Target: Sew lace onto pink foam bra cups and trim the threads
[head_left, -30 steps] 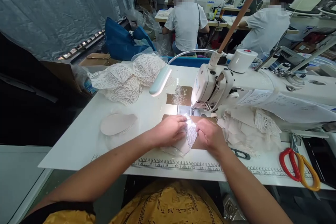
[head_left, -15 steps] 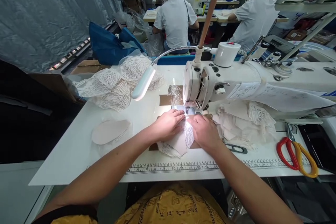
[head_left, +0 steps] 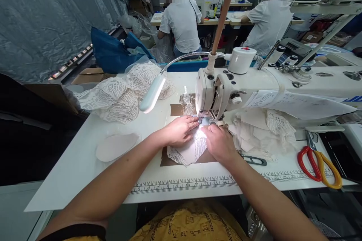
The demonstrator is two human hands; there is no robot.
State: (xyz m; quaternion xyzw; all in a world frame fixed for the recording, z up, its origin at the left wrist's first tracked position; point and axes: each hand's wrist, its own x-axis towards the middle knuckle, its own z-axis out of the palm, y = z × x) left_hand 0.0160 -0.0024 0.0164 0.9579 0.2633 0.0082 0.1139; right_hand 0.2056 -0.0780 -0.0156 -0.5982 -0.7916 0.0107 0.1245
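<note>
A small piece of white lace fabric [head_left: 200, 144], layered with a plain pale piece [head_left: 187, 153], lies under the lit needle area of a white sewing machine [head_left: 206, 92]. My left hand [head_left: 181, 131] rests flat on the fabric's left side, fingers stretched toward the presser foot [head_left: 201, 119]. On the right, my right hand [head_left: 220, 141] is closed, its thumb and index finger pinching the lace edge close to the needle. My fingers hide part of the fabric's far end. Brown tape [head_left: 169, 158] shows on the table under the fabric.
A lace heap [head_left: 118, 94] and a pale oval piece [head_left: 114, 147] lie left. Right are cut fabric pieces [head_left: 254, 131], a grey thread snipper [head_left: 254, 160] and red-and-yellow scissors [head_left: 319, 165]. A lamp [head_left: 152, 93] leans over the table. Two people [head_left: 181, 22] sit beyond.
Both hands and the fabric have moved forward to the needle. My left hand has flattened on the fabric; my right has shifted in closer. The camera view has turned slightly right.
</note>
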